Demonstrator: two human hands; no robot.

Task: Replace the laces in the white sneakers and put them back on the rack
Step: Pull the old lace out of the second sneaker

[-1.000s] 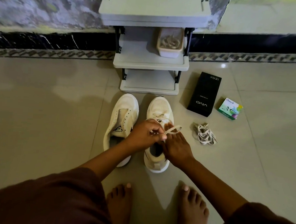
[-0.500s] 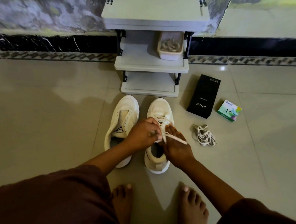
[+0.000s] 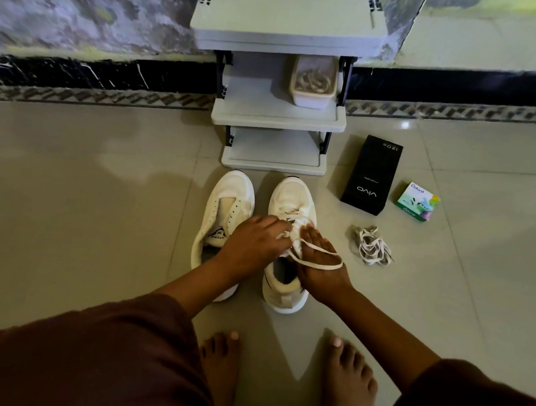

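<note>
Tiled floor (image 3: 104, 192), grey rack (image 3: 278, 118) against the wall.

Item: white sneakers, one pair, toes at the rack's foot. The unlaced sneaker (image 3: 226, 200) sits just beside the half-laced sneaker (image 3: 292, 198) I am working on.

Lace (image 3: 325, 264): flat, soft, light and limp. I judge it slips from a loose hold, so take it near the tip.

Left hand (image 3: 255, 243): curled over the tongue, pinching the lace.

Right hand (image 3: 318, 253): fingers straight and together along the eyelets, a loop draped across its back.

Shoes: light, firm at sole and heel. I would lift each by the heel collar.

Loose lace bundle (image 3: 372, 247): on the floor nearby.
</note>
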